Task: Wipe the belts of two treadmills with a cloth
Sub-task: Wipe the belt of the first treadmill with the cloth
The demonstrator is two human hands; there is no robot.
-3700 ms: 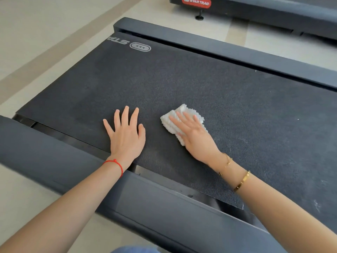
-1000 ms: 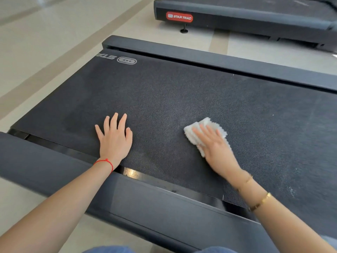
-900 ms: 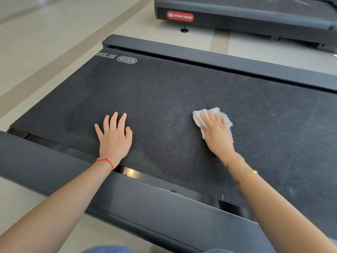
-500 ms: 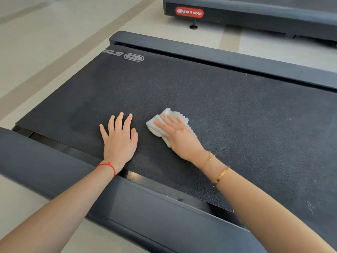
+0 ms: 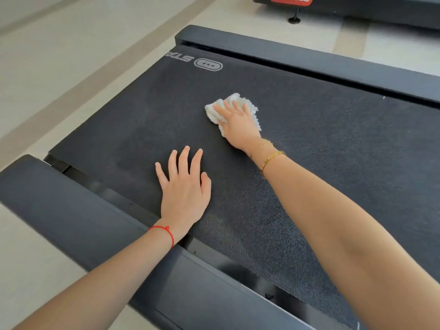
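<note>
Left hand (image 5: 184, 186) lies flat on the belt (image 5: 321, 151) near its near edge, fingers straight and spread, holding nothing; a red cord sits on that wrist. It serves as a brace, and my read is it should stay planted and light, since a heavy lean on a free-running belt could make it creep under the palm. To its right and farther out, the right hand (image 5: 238, 122) presses the white cloth (image 5: 253, 110) down onto the belt with fingers straight, palm on top, not gripping; cloth edges show on both sides of the fingers. For a good pass: keep the palm flat so the whole wad bears on the surface, run overlapping strokes from one side rail across to the other, and refold once a face looks grey. The textured belt likely traps dust, so firm, slow strokes should serve better than quick ones. Pale specks farther right on the belt look unwiped, though I cannot tell dust from texture. Hidden or cut off: the cloth under the palm, so its fold is unknown; the belt's right end runs out of frame; the second treadmill (image 5: 357, 5) shows only a frame edge, a red logo plate and one foot at the top, its belt unseen.
</note>
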